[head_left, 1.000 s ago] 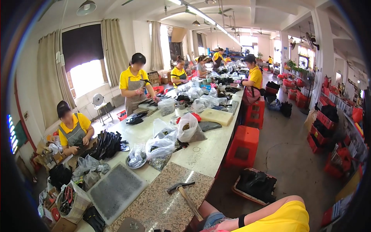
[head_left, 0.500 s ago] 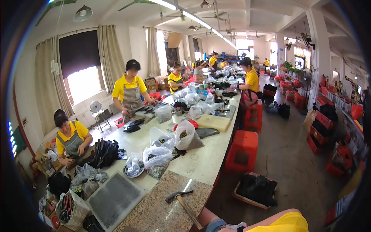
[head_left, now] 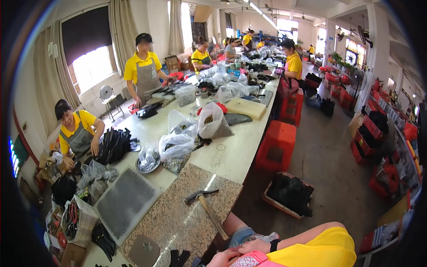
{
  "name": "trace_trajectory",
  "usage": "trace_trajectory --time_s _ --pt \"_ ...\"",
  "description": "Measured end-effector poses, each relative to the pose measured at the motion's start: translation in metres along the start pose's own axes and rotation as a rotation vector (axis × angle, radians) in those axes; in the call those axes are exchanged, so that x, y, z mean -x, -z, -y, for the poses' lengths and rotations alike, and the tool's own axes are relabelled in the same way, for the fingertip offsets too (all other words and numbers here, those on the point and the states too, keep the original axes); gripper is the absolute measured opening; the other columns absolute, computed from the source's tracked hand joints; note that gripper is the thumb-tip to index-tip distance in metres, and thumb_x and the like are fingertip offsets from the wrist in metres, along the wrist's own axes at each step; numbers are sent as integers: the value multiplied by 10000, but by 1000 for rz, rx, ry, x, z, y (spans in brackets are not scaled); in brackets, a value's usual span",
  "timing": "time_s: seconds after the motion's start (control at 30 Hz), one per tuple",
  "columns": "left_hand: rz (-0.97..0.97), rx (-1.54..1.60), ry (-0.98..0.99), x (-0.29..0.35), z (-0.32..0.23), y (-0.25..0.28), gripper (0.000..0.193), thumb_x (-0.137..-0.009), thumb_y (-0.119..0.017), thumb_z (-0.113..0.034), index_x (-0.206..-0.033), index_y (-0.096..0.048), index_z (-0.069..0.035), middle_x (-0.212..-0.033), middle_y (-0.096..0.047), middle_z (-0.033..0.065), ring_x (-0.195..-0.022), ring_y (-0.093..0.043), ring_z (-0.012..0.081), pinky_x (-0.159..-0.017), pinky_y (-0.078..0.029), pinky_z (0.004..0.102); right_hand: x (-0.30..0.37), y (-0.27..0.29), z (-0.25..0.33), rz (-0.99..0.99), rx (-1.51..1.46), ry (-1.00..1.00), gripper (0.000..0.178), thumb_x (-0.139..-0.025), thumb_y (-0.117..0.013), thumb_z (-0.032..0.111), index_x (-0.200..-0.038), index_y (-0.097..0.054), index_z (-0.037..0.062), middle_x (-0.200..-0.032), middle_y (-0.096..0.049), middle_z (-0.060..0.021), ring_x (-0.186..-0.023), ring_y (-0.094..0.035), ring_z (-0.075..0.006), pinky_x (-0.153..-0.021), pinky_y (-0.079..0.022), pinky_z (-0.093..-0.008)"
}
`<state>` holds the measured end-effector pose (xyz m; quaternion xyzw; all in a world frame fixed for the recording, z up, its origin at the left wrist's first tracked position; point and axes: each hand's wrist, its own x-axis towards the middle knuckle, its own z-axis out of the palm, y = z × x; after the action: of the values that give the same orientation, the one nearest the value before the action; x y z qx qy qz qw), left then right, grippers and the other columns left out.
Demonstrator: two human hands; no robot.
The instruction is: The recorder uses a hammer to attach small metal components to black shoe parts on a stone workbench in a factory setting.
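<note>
At the lower edge, my right hand [head_left: 257, 246], with a black band at its wrist, rests over my lap beside pink checked cloth [head_left: 252, 259]. Its fingers are curled. Close against it is my left hand [head_left: 223, 258], partly cut off by the frame, its visible fingers bent. Whatever lies between the fingers is hidden. Ahead and to the left of my hands, a hammer [head_left: 211, 214] with a wooden handle lies on a speckled stone slab [head_left: 171, 209]. A flat brown rounded piece [head_left: 144, 250] and black strips [head_left: 179, 258] are at the slab's near side.
Left of the slab lies a dark-topped board [head_left: 129, 200]. Plastic bags of small parts [head_left: 214, 122] crowd the long table [head_left: 231, 153]. Co-workers in yellow stand or sit along it. A red stool [head_left: 275, 144] and a crate of black material [head_left: 289, 196] stand at right.
My view has shifted, bringing more of the near slab into sight. Both my hands have come into view over my lap. At the left, the seated co-worker's head has lifted.
</note>
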<state>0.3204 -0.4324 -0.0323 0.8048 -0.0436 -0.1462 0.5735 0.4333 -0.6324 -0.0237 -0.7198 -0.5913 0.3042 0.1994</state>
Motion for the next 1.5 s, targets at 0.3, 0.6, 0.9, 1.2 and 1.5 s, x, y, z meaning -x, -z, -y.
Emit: trace_trajectory --time_s 0.3,0.6,0.9,1.2,1.5 --pt "-33 -26 -63 9 -9 -7 219 -891 -633 -195 -1028 -703 -40 -999 -693 180 -940 -677 319 -826 -533 375 -12 44 17 365 -209 -131 420 -992 -391 368 -1267 -557 98 -1210 -624 -189 -1134 -589 -335 -964 -449 -391" --pt "-115 -131 -3 11 -2 -10 238 -887 -674 -280 -1014 -720 -84 -982 -693 151 -886 -678 322 -766 -540 346 -95 147 -35 -589 -1139 164 300 -985 -537 323 -950 -645 46 -763 -595 -14 -683 -584 -137 -633 -469 -271" --pt "-163 -34 62 14 -25 -6 262 -885 -677 -261 -1006 -710 -32 -905 -684 166 -803 -675 313 -730 -536 351 -97 176 -68 -1021 -1886 294 674 -972 -374 609 -1056 -619 -14 -763 -611 -95 -676 -570 -225 -655 -475 -337" --pt "-150 -59 80 14 -32 -6 262 -883 -679 -253 -1008 -707 -25 -927 -687 171 -832 -679 314 -751 -534 357 -83 174 -70 -1023 -1924 529 771 -941 -345 671 -1088 -646 -23 -798 -602 -110 -714 -541 -234 -691 -449 -348" --pt "-171 -42 83 20 -29 -16 222 -910 -680 -191 -1021 -704 0 -896 -695 134 -784 -670 174 -713 -523 291 -77 170 -72 -1147 -1948 469 772 -934 -351 687 -1040 -623 -28 -762 -599 -115 -664 -540 -230 -664 -457 -347"
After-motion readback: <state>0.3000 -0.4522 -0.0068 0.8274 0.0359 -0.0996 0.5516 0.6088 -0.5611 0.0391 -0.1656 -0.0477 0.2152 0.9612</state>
